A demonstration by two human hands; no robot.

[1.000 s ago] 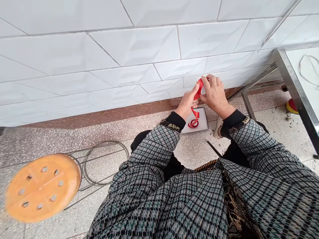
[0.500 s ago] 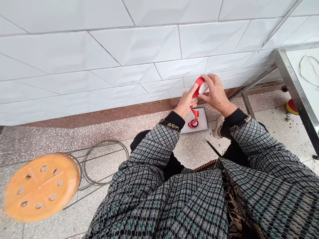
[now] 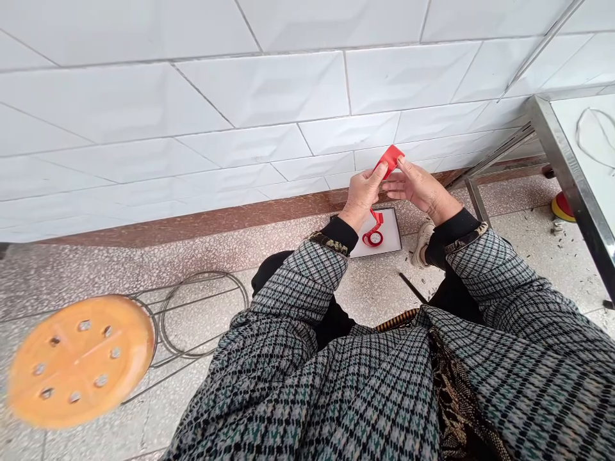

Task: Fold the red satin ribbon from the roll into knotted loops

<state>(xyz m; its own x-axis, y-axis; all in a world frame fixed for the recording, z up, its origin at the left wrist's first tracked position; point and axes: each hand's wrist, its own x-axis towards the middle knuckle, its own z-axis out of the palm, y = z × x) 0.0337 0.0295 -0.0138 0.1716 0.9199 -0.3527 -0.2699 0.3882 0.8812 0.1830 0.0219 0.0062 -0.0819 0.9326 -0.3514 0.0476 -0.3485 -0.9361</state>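
Both my hands are raised in front of the tiled wall on a roll of red ribbon (image 3: 391,155), its red outer face turned toward me. My left hand (image 3: 364,194) grips the roll's left side, thumb along the ribbon. On the right edge rests the thumb of my right hand (image 3: 419,187), its other fingers stretched out below the roll. A red strip hangs from under my left hand to a smaller ribbon roll (image 3: 375,239), whose white round face shows. It lies on a white dark-edged tray (image 3: 391,238) on the floor below.
To the left stands a stool with an orange holed seat (image 3: 79,358) and metal wire legs. A metal-framed table (image 3: 571,166) reaches in at the right, with a wire loop on top. A red-and-yellow object (image 3: 563,208) sits beneath it. The white tiled wall (image 3: 288,83) is close ahead.
The roll has turned, so its white side face no longer shows. My right hand has shifted from gripping its upper right to a thumb on its edge with the fingers lower.
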